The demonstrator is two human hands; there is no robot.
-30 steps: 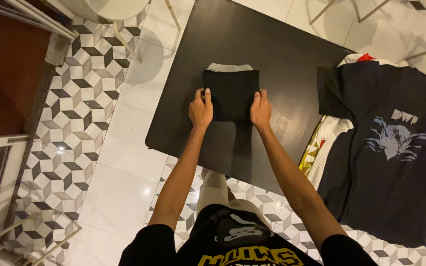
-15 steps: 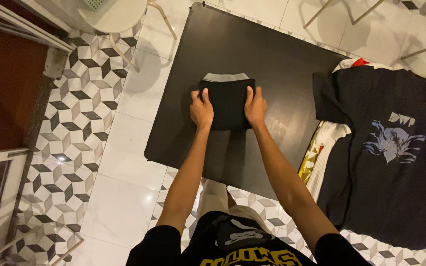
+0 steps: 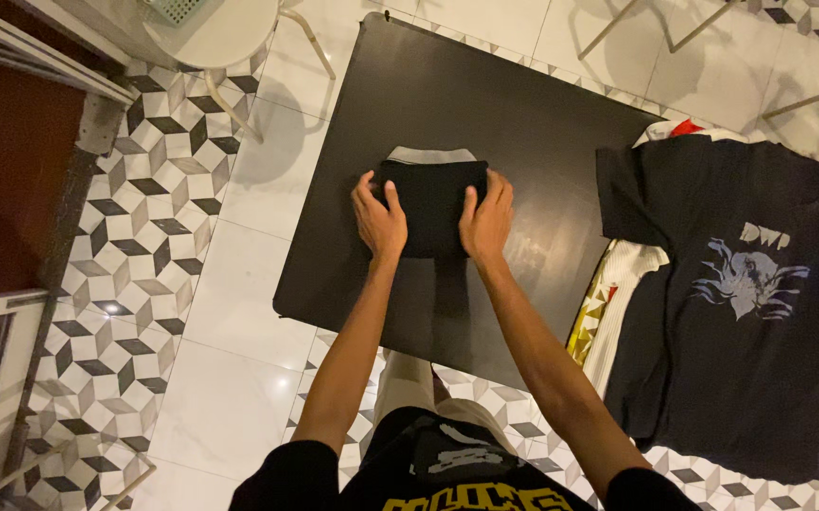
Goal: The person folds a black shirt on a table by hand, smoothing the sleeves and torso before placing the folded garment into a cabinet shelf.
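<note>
Folded black garment [image 3: 431,194] flat between fingers [image 3: 369,189] of both hands.

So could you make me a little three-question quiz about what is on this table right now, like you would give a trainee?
1. True or false: both hands rest on the small folded black garment with a grey band at its far edge.
2. Which lies to the person's right of the folded garment? A) a spread-out black T-shirt with a pale blue-grey print B) a red bucket C) a stack of plates
3. Fill in: the folded garment lies on a dark rectangular ____.

Key: 1 true: the left hand holds its left side, the right hand its right side. 2 A. 3 table.
</note>
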